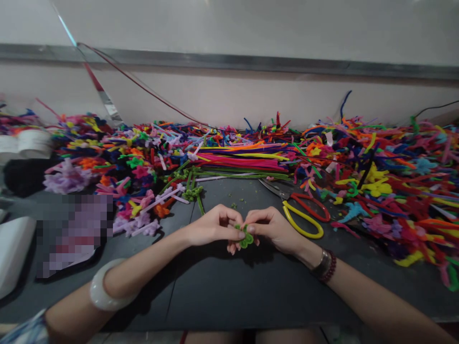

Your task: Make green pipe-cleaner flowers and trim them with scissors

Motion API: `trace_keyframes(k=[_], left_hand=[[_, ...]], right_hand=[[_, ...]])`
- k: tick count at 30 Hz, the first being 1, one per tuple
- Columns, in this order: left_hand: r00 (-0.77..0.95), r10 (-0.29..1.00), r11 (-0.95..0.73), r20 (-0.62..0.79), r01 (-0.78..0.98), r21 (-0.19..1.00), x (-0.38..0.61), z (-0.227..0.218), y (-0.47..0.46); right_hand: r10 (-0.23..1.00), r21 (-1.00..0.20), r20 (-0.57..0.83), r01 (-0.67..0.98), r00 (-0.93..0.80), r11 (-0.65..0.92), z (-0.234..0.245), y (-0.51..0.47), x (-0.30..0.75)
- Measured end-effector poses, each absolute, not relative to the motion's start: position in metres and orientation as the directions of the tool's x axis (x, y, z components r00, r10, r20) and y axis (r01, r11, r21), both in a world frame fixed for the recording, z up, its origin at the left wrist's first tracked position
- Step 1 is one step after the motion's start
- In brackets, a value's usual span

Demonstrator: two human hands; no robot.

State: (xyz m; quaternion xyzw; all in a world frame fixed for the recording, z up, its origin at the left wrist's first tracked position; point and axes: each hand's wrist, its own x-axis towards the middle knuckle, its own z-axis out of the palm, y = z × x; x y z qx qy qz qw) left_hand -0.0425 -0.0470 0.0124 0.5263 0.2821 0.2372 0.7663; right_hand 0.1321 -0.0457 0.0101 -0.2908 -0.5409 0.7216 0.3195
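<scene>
Between my two hands, over the dark table [215, 291], is a green pipe-cleaner flower [245, 240] with looped petals. My left hand [217, 226] pinches its left side between thumb and fingers. From the right, my right hand [271, 228] grips the flower too, thumb and forefinger meeting close to the left thumb. The fingers cover part of the flower's upper edge. Just beyond the right hand lie scissors [304, 212] with one red and one yellow handle. Several finished green pipe-cleaner pieces [192, 191] rest beyond the left hand.
A bundle of straight pipe cleaners [244, 160] lies at the back centre. Heaps of colourful pipe-cleaner shapes [380, 181] spread along the back and right, with lilac ones [68, 177] at left. A white box [14, 253] and white tubs [34, 143] stand at the left edge.
</scene>
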Motion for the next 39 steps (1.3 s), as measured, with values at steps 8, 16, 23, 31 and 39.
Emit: trace_keyframes(k=[8, 16, 23, 31, 39], left_hand=[[0.743, 0.642, 0.357, -0.189, -0.070, 0.932, -0.0419, 0.0120, -0.0481], [0.706, 0.689, 0.295, -0.166, -0.064, 0.953, -0.0419, 0.0117, -0.0458], [0.662, 0.736, 0.230, -0.139, -0.052, 0.972, -0.0416, 0.0093, -0.0452], [0.633, 0.759, 0.208, -0.151, -0.016, 0.978, -0.0400, 0.0116, -0.0469], [0.624, 0.771, 0.209, -0.131, -0.053, 0.977, -0.0383, 0.0140, -0.0493]], right_hand=[[0.770, -0.947, -0.100, -0.178, -0.630, -0.269, 0.0048, -0.0465, 0.1317], [0.788, -0.939, -0.133, -0.179, -0.602, -0.295, 0.0079, -0.0463, 0.1306], [0.852, -0.947, -0.157, -0.168, -0.499, -0.273, 0.0104, -0.0432, 0.1329], [0.817, -0.981, -0.144, -0.026, -0.558, -0.191, 0.0138, -0.0452, 0.1316], [0.798, -0.982, -0.132, -0.033, -0.588, -0.187, 0.0116, -0.0464, 0.1312]])
